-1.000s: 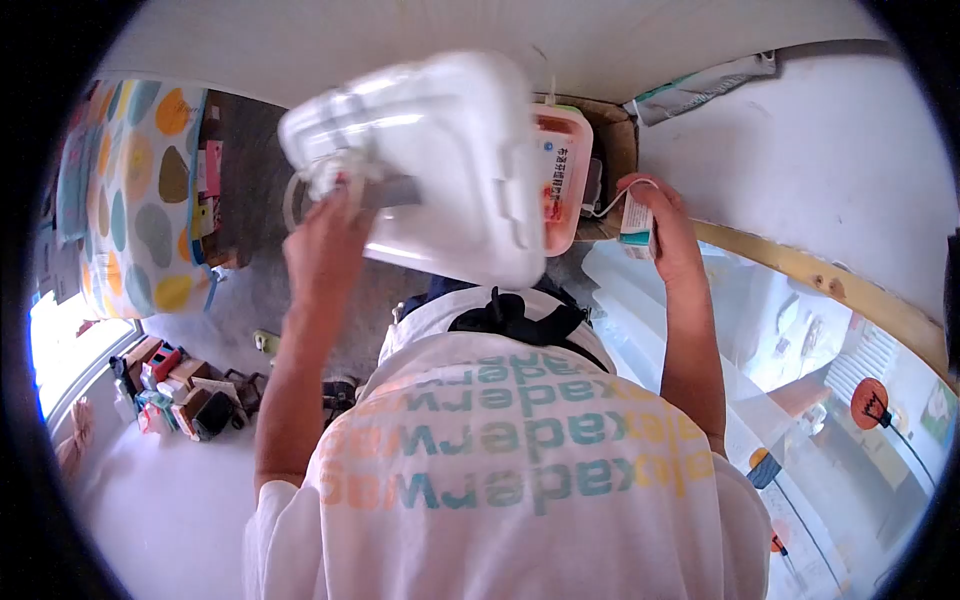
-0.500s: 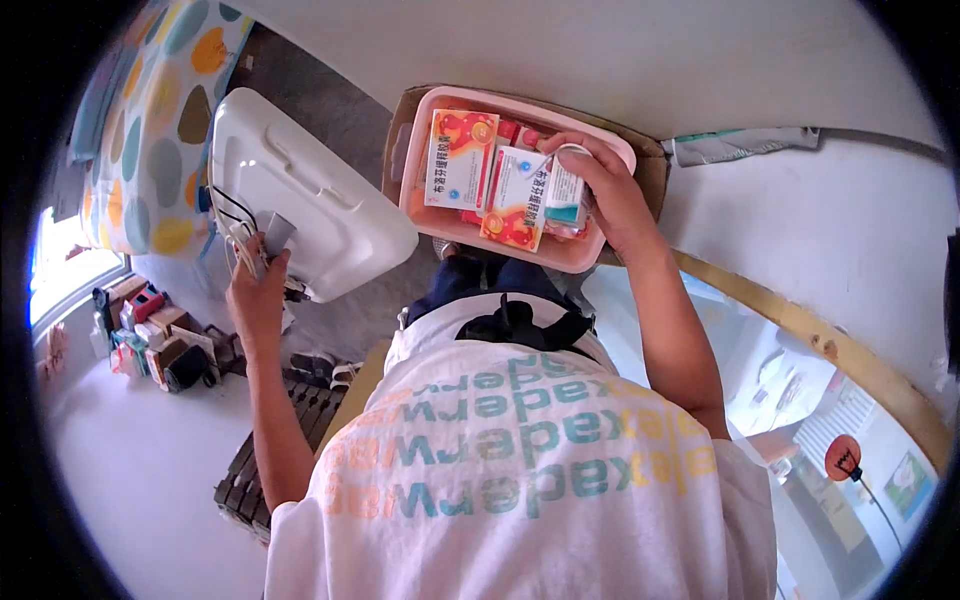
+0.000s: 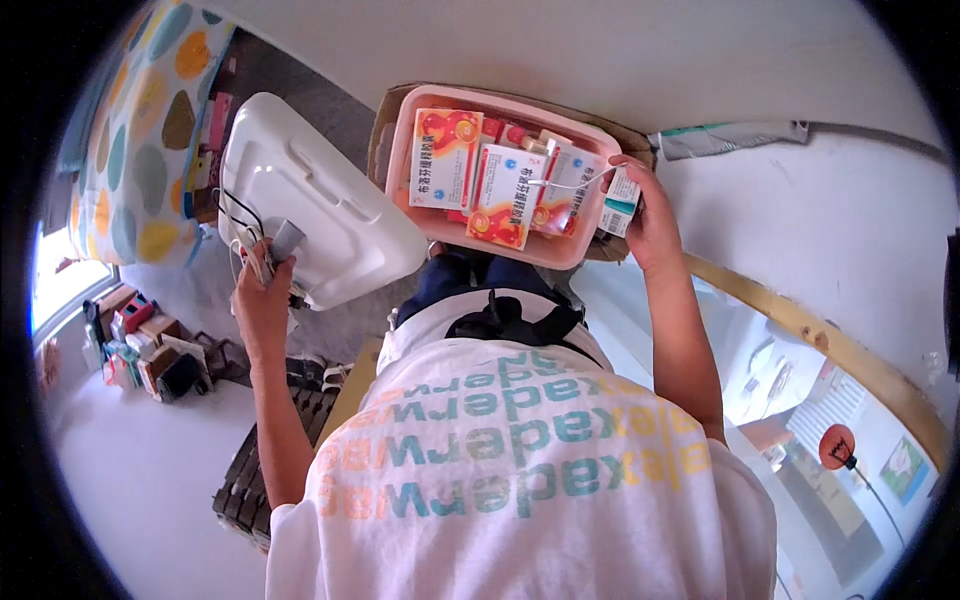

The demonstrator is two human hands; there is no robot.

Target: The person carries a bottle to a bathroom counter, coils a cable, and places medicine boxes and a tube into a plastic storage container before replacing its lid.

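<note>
My left hand (image 3: 263, 287) is closed round a bundle of cables (image 3: 240, 225), black and white, with a grey cylinder-shaped piece (image 3: 287, 239) beside the fingers. Behind it stands a white plastic lid (image 3: 330, 200), tilted, and the hand overlaps its lower left edge. My right hand (image 3: 650, 222) grips a small white and teal box (image 3: 619, 203) at the right rim of a pink tub (image 3: 402, 150). From its fingertips a thin white cable (image 3: 575, 186) stretches back over the tub. Orange and white medicine boxes (image 3: 506, 190) lie inside the tub.
Around the tub shows a cardboard box (image 3: 375, 165). A patterned curtain (image 3: 150, 130) hangs at the left. Several small boxes and items (image 3: 160, 340) are gathered below the window. A wooden edge (image 3: 790, 318) runs along the right, and a grey cloth (image 3: 730, 138) lies near the wall.
My right hand has moved right with the small box, from over the tub to its rim. The white cable now spans the tub, and another medicine box is uncovered. My left hand has barely shifted.
</note>
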